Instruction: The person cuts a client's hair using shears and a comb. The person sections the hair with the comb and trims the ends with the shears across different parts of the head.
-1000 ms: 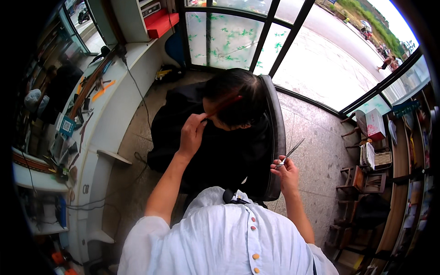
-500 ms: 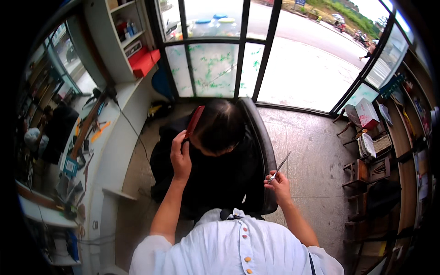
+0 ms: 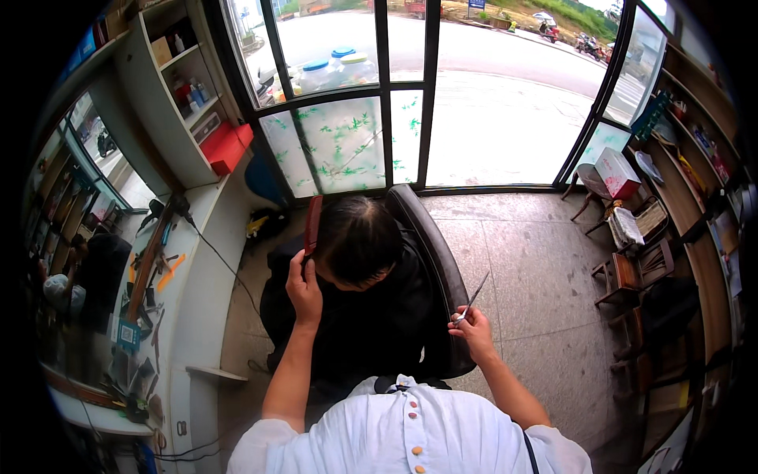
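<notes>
A person with dark hair (image 3: 357, 237) sits in a black chair (image 3: 418, 237), wrapped in a black cape (image 3: 371, 332). My left hand (image 3: 305, 294) is closed on the lower end of a red comb (image 3: 313, 223), which points upward along the left side of the person's head. To the right of the chair, my right hand (image 3: 474, 328) grips a pair of scissors (image 3: 471, 299) by the handles. The slim blades look closed and point up and slightly right, well apart from the hair.
A white counter (image 3: 193, 292) with a mirror (image 3: 87, 237) and scattered tools runs along the left. A black cord (image 3: 229, 268) hangs from it. Ahead is a glass door frame (image 3: 426, 118) opening on a street. Wooden chairs (image 3: 624, 276) and shelves (image 3: 695, 261) line the right.
My view has shifted, so the room sits lower and further left at the top. The comb now stands more upright beside the head. Both hands keep their grips.
</notes>
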{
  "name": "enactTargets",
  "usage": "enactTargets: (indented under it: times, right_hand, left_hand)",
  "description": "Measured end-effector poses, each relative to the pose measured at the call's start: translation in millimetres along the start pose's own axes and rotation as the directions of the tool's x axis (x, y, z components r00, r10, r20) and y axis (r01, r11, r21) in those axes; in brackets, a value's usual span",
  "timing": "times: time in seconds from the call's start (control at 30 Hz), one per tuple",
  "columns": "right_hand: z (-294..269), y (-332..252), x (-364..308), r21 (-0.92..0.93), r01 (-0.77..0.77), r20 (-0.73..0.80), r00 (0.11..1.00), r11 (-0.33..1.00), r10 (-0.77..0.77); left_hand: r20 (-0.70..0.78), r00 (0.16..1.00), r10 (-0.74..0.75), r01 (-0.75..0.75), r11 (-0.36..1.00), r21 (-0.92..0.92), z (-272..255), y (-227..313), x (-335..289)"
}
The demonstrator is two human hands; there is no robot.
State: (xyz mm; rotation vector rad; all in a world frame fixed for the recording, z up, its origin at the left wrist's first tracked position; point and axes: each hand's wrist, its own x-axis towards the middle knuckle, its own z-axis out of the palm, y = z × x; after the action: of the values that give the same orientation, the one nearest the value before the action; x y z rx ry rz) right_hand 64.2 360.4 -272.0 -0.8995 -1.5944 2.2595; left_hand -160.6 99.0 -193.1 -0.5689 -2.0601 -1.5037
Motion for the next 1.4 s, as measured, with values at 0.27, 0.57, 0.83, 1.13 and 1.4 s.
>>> enactTargets:
  times: [0.27,0.57,0.83,1.13,1.4]
  right_hand:
    - [26.7,-4.7,-14.9,-0.009,0.028,-0.023,0.999,1.0,-0.028]
    - [62.5,2.6,-48.4,-0.008,0.054,-0.045,0.998,0.999,-0.054]
    - [67.5,10.5,-88.2,-0.023,0.073,-0.139,0.987,0.997,-0.076]
    - [76.9,14.9,-87.7,-0.013,0.037,-0.105,0.994,0.999,-0.038]
    - [80.1,19.4,-76.7,0.019,0.052,0.003,0.999,0.998,-0.053]
  left_hand:
    - [0.112,0.994,-0.009,0.019,0.996,-0.088,-3.1,3.0,8.6]
    - [0.119,0.992,0.048,-0.025,0.982,-0.186,-25.9,-27.1,-4.1]
    - [0.391,0.919,0.06,0.016,0.982,-0.189,-21.9,-34.5,-33.2]
    - [0.718,0.647,0.257,-0.302,0.951,-0.068,-39.2,-5.6,-27.9]
    - [0.845,0.461,0.269,-0.531,0.847,0.02,-123.6,20.0,92.6]
